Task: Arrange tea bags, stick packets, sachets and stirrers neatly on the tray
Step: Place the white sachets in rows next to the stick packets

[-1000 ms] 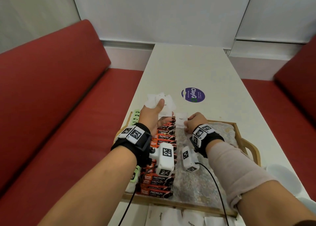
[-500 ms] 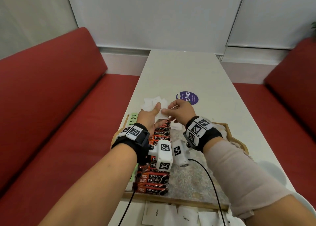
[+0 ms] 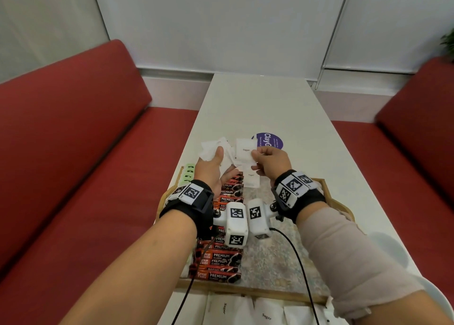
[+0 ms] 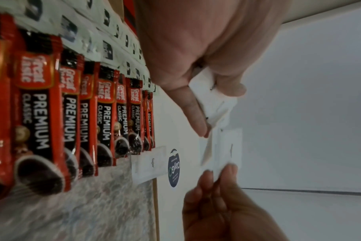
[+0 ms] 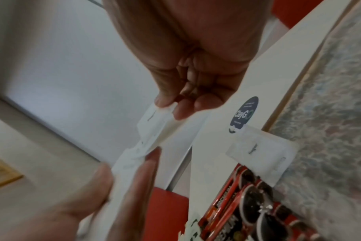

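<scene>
Black wrist straps (image 3: 189, 208) behind each grip carry white plates with black square markers; white camera blocks (image 3: 236, 222) hang beneath — thin black cables (image 3: 298, 265) trail back. A beige sleeve (image 3: 344, 256) covers the right forearm.

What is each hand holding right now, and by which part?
The left hand holds a fanned bunch of white sugar sachets by their lower ends. The right hand pinches one sugar sachet by its right edge, between thumb and fingers.
</scene>
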Demonstrator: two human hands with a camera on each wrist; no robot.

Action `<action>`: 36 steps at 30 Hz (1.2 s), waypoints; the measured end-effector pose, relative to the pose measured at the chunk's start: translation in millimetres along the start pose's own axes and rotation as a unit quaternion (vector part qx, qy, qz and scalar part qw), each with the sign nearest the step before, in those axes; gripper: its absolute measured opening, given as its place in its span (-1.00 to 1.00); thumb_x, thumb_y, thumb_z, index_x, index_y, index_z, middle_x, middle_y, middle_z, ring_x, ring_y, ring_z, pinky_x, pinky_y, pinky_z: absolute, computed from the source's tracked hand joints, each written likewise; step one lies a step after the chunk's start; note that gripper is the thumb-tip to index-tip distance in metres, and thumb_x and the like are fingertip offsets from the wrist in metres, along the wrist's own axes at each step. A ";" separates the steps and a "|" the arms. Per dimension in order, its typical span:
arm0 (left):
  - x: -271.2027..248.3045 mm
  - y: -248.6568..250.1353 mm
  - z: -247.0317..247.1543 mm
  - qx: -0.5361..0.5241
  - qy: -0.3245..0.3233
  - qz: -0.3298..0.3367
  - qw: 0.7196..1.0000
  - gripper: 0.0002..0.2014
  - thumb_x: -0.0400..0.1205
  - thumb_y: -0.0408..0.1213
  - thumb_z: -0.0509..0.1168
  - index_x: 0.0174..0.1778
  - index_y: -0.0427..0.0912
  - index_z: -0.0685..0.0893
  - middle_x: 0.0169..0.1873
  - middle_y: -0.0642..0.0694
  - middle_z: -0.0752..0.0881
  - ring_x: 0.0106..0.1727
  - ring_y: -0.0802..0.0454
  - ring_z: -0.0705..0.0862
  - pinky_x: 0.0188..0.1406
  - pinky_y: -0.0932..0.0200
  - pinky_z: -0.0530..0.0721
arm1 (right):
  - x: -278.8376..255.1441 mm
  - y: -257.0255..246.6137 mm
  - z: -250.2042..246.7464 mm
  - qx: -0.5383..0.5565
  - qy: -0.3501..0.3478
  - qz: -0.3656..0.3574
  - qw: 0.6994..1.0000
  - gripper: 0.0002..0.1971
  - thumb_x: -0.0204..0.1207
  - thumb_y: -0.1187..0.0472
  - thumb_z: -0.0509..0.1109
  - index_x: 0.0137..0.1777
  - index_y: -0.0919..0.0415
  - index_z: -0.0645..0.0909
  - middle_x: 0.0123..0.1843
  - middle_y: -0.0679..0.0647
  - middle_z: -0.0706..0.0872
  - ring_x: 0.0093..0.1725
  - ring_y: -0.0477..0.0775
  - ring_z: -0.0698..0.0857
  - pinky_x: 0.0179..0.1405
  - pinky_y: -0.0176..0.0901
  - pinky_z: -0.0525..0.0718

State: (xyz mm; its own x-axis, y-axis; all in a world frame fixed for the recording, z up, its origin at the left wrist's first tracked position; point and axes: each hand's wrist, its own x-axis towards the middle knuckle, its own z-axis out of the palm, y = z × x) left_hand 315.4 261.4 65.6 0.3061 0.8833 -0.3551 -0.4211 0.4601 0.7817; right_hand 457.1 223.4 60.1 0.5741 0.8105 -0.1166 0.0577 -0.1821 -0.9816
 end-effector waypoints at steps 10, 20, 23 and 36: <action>6.1 -10.3 -8.4 0.003 -0.007 -0.012 1.000 -0.71 0.69 -0.26 0.25 0.33 -0.20 0.51 0.02 -0.20 0.72 -0.16 -0.16 0.80 -0.25 0.06 0.79 | 11.6 42.3 -15.6 -0.061 0.003 0.087 0.994 -0.74 0.62 0.31 0.31 -0.33 0.14 0.50 -0.37 0.07 0.61 -0.46 -0.03 0.64 -0.48 -0.22 0.55; 9.0 -10.1 -12.8 0.086 -0.040 -0.034 0.995 -0.68 0.69 -0.24 0.26 0.36 -0.17 0.51 0.16 -0.22 0.71 -0.23 -0.10 0.82 -0.21 0.04 0.80 | 10.7 44.9 -31.9 -0.010 0.016 0.078 0.997 -0.75 0.65 0.31 0.26 -0.29 0.16 0.51 -0.39 0.08 0.55 -0.45 -0.01 0.58 -0.57 -0.29 0.50; 5.1 -13.0 -6.4 0.143 -0.079 -0.043 0.986 -0.67 0.69 -0.22 0.27 0.36 -0.20 0.55 0.23 -0.24 0.70 -0.02 -0.15 0.79 -0.21 0.02 0.81 | 8.3 32.3 -23.6 -0.023 -0.005 0.028 0.999 -0.77 0.61 0.33 0.31 -0.30 0.15 0.51 -0.40 0.06 0.56 -0.46 -0.02 0.57 -0.49 -0.26 0.47; 5.8 -3.0 -11.0 0.131 -0.062 -0.048 0.988 -0.71 0.66 -0.27 0.30 0.30 -0.21 0.57 0.23 -0.17 0.69 0.24 -0.15 0.67 -0.28 0.04 0.82 | 23.4 56.7 -23.0 -0.253 -0.012 0.140 0.957 -0.79 0.49 0.22 0.43 -0.33 0.19 0.50 -0.20 0.22 0.67 -0.19 0.18 0.68 -0.03 0.06 0.73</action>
State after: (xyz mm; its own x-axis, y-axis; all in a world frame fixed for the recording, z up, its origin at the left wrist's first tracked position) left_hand 309.1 266.1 55.6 0.4427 0.8119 -0.3807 -0.1540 0.4871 0.8597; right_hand 492.6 219.2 5.2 0.6059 0.7022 -0.3739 0.2968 -0.6357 -0.7126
